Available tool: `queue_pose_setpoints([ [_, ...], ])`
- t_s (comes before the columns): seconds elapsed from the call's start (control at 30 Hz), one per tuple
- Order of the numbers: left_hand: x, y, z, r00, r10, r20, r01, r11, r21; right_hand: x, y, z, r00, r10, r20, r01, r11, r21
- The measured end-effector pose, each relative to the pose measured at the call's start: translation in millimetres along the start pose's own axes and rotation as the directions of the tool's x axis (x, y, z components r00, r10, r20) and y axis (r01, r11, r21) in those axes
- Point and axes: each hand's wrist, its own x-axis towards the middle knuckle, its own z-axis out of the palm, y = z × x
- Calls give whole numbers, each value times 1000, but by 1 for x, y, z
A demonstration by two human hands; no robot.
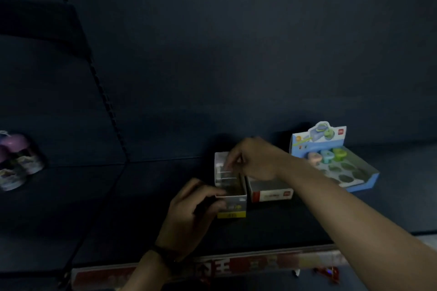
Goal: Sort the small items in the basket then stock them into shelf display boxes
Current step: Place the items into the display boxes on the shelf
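A narrow white display box [233, 196] with a yellow strip on its front stands on the dark shelf [165, 208]. My left hand [191, 210] grips its front left corner. My right hand [254, 160] reaches over the back of the box and pinches a small pale item [224, 166] at its rear. Several similar pale items stand in the back half of the box. The view is dim and blurred, so what the items are cannot be told.
A second white box [272, 192] with a red mark stands right beside the first. Farther right is a blue display box [354, 172] with three pastel items in round slots. Purple packaged goods [16, 160] sit at far left. A red price rail [248, 264] edges the shelf.
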Motion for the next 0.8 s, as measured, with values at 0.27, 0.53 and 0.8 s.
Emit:
queue_pose_setpoints([
  [0.27,-26,77,46,871,481,102,-457,868,-195,-170,26,30,835,266,-481,-200,962,184],
  [0.53,-104,159,242,355,495,793,-395,848,-353,-459,36,149,380,864,-330,-780,491,387],
  [0.8,-232,301,375,-326,393,860,-374,782,-499,-747,-44,278,-293,956,-1,-792,-242,560],
])
